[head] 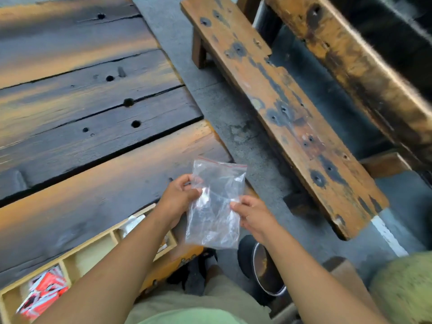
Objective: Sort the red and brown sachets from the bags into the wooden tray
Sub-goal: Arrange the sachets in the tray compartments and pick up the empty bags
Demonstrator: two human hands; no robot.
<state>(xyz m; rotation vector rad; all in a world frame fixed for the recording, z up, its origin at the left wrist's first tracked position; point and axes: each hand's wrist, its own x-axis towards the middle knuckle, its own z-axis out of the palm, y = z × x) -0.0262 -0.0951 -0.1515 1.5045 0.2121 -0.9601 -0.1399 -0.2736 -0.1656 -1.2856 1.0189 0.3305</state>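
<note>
Red sachets [43, 292] lie in wooden tray [93, 251] at near left, on the table [93, 113]. My left hand [180, 197] and right hand [253, 217] pinch clear zip bag [216, 206] by its edges, just past the tray. Bench [280, 108] beyond.

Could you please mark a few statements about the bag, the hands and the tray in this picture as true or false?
1. Both hands hold the clear plastic bag. True: the left hand grips its left edge and the right hand its right edge.
2. The bag is full of brown sachets. False: it looks empty.
3. Red sachets lie in a compartment of the wooden tray. True.
4. The tray sits on the bench at the right. False: it rests on the dark plank table, near its front edge.
5. The compartment next to the red sachets looks empty. True.
</note>
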